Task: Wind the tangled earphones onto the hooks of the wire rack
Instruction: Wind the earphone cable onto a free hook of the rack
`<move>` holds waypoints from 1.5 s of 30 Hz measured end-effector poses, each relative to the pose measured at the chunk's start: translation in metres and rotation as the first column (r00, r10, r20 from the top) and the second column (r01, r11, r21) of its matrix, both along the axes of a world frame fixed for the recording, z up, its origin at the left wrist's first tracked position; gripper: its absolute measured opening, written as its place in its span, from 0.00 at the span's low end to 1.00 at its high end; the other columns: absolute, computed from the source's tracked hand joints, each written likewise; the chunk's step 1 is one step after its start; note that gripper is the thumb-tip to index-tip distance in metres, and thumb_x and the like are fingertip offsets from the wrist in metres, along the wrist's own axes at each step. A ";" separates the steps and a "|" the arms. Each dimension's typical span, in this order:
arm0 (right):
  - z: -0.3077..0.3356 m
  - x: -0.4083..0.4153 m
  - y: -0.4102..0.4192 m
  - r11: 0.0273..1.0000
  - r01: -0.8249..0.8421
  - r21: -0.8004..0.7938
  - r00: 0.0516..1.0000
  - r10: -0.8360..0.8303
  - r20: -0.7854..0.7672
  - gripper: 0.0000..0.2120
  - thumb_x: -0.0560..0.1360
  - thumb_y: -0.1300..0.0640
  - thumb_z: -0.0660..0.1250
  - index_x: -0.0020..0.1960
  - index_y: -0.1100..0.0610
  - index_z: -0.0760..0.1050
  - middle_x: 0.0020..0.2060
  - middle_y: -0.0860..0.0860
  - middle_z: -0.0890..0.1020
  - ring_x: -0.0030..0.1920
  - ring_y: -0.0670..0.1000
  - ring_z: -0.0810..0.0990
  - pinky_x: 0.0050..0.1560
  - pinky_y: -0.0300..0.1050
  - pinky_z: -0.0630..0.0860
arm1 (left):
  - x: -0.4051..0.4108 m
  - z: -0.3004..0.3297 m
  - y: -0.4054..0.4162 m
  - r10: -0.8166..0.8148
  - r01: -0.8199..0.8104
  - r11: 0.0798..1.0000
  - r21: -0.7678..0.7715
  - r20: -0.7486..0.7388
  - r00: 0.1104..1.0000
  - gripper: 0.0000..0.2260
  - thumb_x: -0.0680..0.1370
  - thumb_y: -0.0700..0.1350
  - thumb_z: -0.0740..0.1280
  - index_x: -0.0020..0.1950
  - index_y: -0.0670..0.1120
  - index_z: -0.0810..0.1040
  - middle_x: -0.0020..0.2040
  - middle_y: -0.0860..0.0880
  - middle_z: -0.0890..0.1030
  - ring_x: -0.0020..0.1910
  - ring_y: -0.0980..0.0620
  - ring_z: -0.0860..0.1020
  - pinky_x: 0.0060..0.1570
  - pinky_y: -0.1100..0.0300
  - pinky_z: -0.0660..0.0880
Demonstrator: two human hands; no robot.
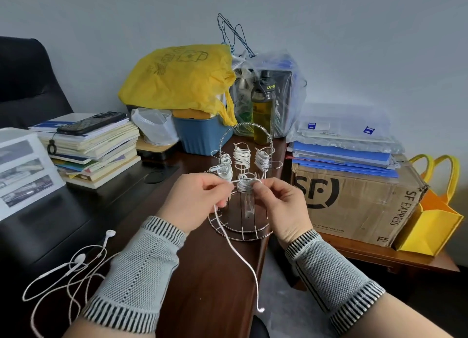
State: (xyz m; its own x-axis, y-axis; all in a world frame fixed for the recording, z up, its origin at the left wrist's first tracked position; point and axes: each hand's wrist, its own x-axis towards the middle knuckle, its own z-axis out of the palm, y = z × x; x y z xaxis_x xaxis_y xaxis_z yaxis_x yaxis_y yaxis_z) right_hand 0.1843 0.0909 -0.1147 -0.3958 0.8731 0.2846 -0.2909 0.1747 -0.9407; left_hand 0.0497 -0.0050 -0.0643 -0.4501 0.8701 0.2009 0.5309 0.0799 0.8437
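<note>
Winding: both hands work at the wire rack (241, 185), centre of frame.
Left hand (192, 201): fingers pinch the white earphone cord (240, 259), which trails down off the worktop (217, 274) edge.
Right hand (283, 206): fingers pinch the cord at the front hook.
Lower left: loose earphones (76, 264) lie tangled.

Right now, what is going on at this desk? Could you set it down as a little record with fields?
Activity: winding a white earphone cord onto the front hook of the wire rack
Left hand: pinches the cord beside the hook
Right hand: pinches the cord at the hook
Hooks already wound: four others
Waiting: loose earphones on the desk, left of the sleeves
Nearby: stack of books, cardboard box
</note>
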 end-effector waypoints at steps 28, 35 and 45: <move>0.005 -0.014 0.017 0.992 0.103 -0.077 0.990 -0.095 0.107 0.16 0.73 0.51 0.68 0.27 0.51 0.79 0.26 0.49 0.79 0.34 0.53 0.77 0.47 0.61 0.78 | 0.025 0.001 0.027 0.232 -0.231 0.973 0.028 -0.209 0.950 0.20 0.80 0.50 0.60 0.32 0.45 0.82 0.27 0.53 0.82 0.33 0.53 0.82 0.47 0.53 0.79; 0.010 -0.019 0.025 0.985 0.146 -0.086 0.965 -0.123 0.232 0.15 0.68 0.47 0.66 0.25 0.52 0.77 0.25 0.52 0.78 0.31 0.54 0.76 0.45 0.62 0.78 | 0.026 -0.012 0.033 0.202 -0.203 0.979 -0.016 -0.041 0.979 0.22 0.81 0.47 0.57 0.30 0.44 0.79 0.29 0.50 0.83 0.34 0.50 0.83 0.50 0.52 0.79; 0.012 -0.021 0.030 0.982 0.186 -0.032 0.939 -0.168 0.300 0.20 0.72 0.52 0.66 0.21 0.51 0.75 0.22 0.50 0.74 0.29 0.54 0.74 0.38 0.54 0.75 | 0.025 -0.018 0.031 0.193 -0.188 0.981 -0.041 0.210 0.959 0.21 0.82 0.47 0.58 0.32 0.40 0.76 0.33 0.46 0.84 0.32 0.51 0.84 0.39 0.58 0.78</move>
